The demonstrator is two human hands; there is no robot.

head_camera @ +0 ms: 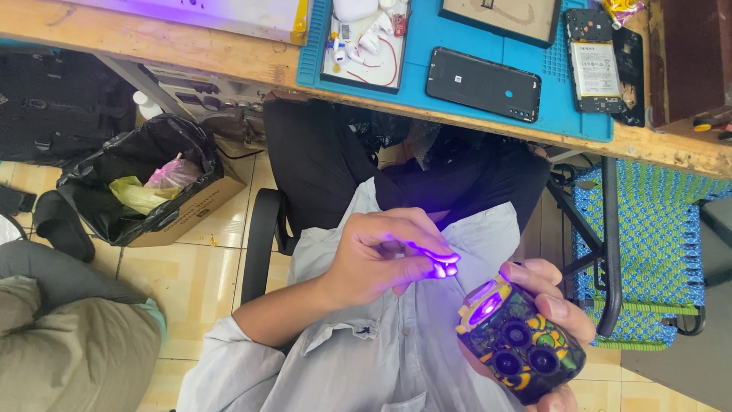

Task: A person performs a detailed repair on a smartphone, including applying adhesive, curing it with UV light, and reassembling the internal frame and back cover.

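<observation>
Head view: blue mat (488, 34) on wooden workbench (191, 46).

Tiny glowing piece (441, 263) pinched in left hand (381, 259): too small and washed out by violet light to identify. Patterned device (522, 343) cut off at bottom edge, underside hidden by right hand (560, 320).

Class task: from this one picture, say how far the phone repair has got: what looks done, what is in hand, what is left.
Done: the phone lies opened, its back cover off beside it. In hand: the left hand pinches a small part under violet light from the lamp in the right hand. Left: the phone is not yet closed.
</observation>
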